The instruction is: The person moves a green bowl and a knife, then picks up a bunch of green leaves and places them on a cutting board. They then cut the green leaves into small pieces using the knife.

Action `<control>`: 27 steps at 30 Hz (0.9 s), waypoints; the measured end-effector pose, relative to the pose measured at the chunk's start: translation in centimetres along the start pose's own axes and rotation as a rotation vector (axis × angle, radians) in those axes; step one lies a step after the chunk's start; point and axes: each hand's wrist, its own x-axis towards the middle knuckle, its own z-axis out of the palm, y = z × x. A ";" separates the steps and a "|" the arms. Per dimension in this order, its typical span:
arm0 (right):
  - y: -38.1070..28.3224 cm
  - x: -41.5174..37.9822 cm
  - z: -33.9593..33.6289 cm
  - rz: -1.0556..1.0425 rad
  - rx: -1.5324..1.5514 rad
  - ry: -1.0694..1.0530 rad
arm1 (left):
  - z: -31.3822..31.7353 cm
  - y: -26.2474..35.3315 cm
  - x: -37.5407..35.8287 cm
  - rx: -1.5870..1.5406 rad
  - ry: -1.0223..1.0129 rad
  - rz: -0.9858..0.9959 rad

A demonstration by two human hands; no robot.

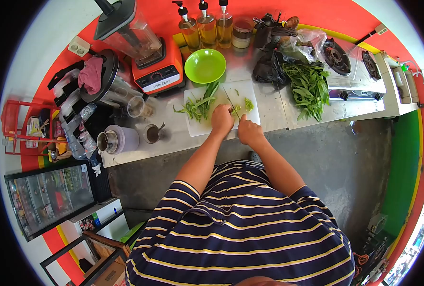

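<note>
On the metal counter lies a white cutting board (pixel 196 127). My right hand (pixel 250 131) is closed around a knife (pixel 234 106), whose thin blade points away from me over the board. Close to the blade's left side, the fingers of my left hand (pixel 222 120) are curled down on the board; what they pinch is hidden. A loose bunch of long green leaves and stems (pixel 200 106) lies just left of that hand. Small chopped green pieces (pixel 248 104) sit on the board right of the knife.
Behind the board stand a green bowl (pixel 205 66), a red blender (pixel 157 74) and several pump bottles (pixel 206 26). More leafy greens (pixel 309 88) lie at right, beside the gas stove (pixel 360 78). A cup (pixel 152 134) with a spoon and a container (pixel 125 139) stand left.
</note>
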 end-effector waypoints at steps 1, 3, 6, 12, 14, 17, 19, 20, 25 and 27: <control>0.1 -0.1 0.8 0.008 0.000 0.003 | 0.0 0.0 0.1 -0.009 -0.008 -0.024; 0.2 0.0 1.1 0.016 -0.008 0.009 | -0.1 0.2 0.3 -0.022 -0.038 -0.074; -0.4 0.8 0.0 -0.008 0.001 -0.023 | -0.5 0.2 0.9 -0.055 -0.083 -0.139; -0.9 -0.7 -0.8 0.011 0.000 -0.059 | -0.1 -1.4 1.7 -0.106 -0.144 -0.191; -0.3 -0.4 0.9 0.030 -0.017 -0.018 | -0.1 -1.4 1.8 -0.120 -0.163 -0.226; -0.8 1.0 0.4 0.025 0.040 -0.025 | 0.0 -1.2 1.9 -0.126 -0.166 -0.248; -1.3 1.4 -0.6 0.028 0.028 -0.028 | 0.3 -1.5 2.0 -0.081 -0.118 -0.220; -1.4 1.3 -0.9 0.030 0.016 -0.033 | 0.4 -1.7 1.9 -0.079 -0.125 -0.217; -0.9 -0.1 0.5 0.074 0.027 -0.075 | -0.1 -1.3 1.9 -0.121 -0.158 -0.253; -0.8 0.4 1.0 0.106 0.052 -0.074 | 0.0 -1.3 1.9 -0.120 -0.153 -0.256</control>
